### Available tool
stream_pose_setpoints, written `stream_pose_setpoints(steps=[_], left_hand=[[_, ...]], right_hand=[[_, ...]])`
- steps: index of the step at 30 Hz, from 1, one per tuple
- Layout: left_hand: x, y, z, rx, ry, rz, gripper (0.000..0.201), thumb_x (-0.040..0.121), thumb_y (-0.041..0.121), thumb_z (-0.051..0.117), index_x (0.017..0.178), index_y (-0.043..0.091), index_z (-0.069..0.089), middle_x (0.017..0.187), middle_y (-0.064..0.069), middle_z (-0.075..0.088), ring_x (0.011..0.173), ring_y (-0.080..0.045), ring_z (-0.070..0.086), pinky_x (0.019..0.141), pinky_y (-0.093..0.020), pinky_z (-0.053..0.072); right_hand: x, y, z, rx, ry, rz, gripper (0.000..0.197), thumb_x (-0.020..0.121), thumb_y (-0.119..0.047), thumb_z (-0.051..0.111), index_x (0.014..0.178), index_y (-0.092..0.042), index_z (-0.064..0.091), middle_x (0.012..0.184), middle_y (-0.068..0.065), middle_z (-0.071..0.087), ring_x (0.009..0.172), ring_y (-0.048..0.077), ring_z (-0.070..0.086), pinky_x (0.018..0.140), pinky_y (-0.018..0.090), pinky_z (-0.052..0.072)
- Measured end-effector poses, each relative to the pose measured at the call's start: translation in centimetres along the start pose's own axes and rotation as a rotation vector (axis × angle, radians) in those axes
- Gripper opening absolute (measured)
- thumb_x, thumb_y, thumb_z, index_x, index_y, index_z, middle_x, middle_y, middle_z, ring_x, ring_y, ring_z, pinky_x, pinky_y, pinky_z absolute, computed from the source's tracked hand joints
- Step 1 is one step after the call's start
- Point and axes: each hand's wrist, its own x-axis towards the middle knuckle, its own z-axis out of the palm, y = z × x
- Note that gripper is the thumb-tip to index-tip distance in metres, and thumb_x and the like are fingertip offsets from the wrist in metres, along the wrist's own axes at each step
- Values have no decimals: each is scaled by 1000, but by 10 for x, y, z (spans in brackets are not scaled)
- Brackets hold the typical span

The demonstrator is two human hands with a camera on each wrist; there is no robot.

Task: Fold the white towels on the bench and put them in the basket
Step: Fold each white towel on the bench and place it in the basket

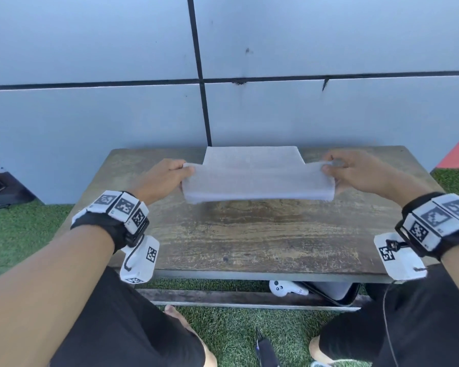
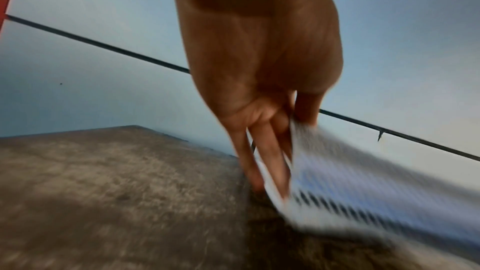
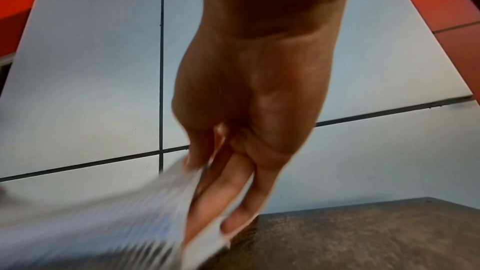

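Note:
A white waffle-weave towel (image 1: 257, 178) is held doubled over just above the wooden bench (image 1: 249, 234), its fold facing me. My left hand (image 1: 167, 176) pinches its left end, thumb on top and fingers beneath. My right hand (image 1: 355, 173) pinches the right end the same way. Behind it, flat on the bench by the wall, lies more white towel (image 1: 252, 154); whether it is a separate towel I cannot tell. In the left wrist view the left hand (image 2: 272, 151) grips the blurred towel (image 2: 363, 188). In the right wrist view the right hand (image 3: 221, 182) grips the towel (image 3: 103, 223). No basket is in view.
A grey panelled wall (image 1: 302, 107) stands right behind the bench. Green artificial grass (image 1: 236, 337) covers the ground. Under the bench lie a white controller (image 1: 284, 288) and a dark case (image 1: 337, 292). A black object (image 1: 3, 189) sits at far left.

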Motion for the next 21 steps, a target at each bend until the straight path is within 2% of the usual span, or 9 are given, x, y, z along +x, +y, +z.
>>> stream_pose_setpoints(steps=[3,5,8,10,13,15,17,19,21], left_hand=[[-10,-7,13,-51,-350,-289,30,103,25,53,122,4,64,108,-13,74,92,-29,75,80,-43,62],[-23,-5,16,-51,-655,-445,35,105,26,48,135,8,56,113,-14,74,99,-33,74,83,-41,62],[-35,-3,16,-32,-818,-525,37,107,27,42,140,13,50,114,-15,74,94,-33,74,78,-34,62],[-36,-2,18,-12,-750,-465,37,108,28,41,139,12,51,110,-14,75,90,-31,75,77,-34,62],[-25,-12,24,67,-434,-297,32,106,30,45,128,11,61,100,-10,78,86,-29,76,89,-47,59],[-14,-22,27,-47,-182,-243,26,105,29,50,117,13,67,93,-6,78,84,-27,76,87,-49,60],[-8,-27,32,-104,-5,-168,25,104,30,51,105,12,68,92,-9,76,84,-29,74,80,-42,61],[-7,-28,40,36,47,-91,30,104,33,49,94,9,63,81,-9,66,73,-27,64,66,-31,51],[-12,-26,51,160,-1,-40,34,105,34,47,83,10,56,70,-3,53,64,-19,50,59,-25,38]], right_hand=[[-13,3,5,-102,-396,194,17,104,-22,51,108,-14,66,92,6,78,79,24,77,97,40,46],[-21,3,8,-138,-624,289,19,104,-21,51,109,-8,64,97,12,77,78,23,76,90,38,54],[-24,1,12,-81,-715,350,18,103,-18,52,104,-5,65,96,16,77,68,19,73,70,26,57],[-22,3,13,-118,-652,323,19,104,-19,51,106,-6,65,95,12,77,72,19,75,75,28,58],[-8,18,17,-85,-378,217,17,103,-20,52,106,-10,65,95,10,77,80,24,76,85,41,59],[4,28,24,-4,-154,148,15,102,-21,54,95,-13,64,92,9,75,78,27,75,82,44,59],[14,32,34,-49,13,70,19,100,-26,56,85,-15,61,79,3,68,71,25,64,70,36,52],[18,32,48,-145,76,20,19,100,-25,56,83,-16,56,74,0,58,67,18,50,61,31,39],[19,35,63,-206,24,4,15,101,-23,54,87,-18,55,77,-2,57,68,15,50,61,28,37]])
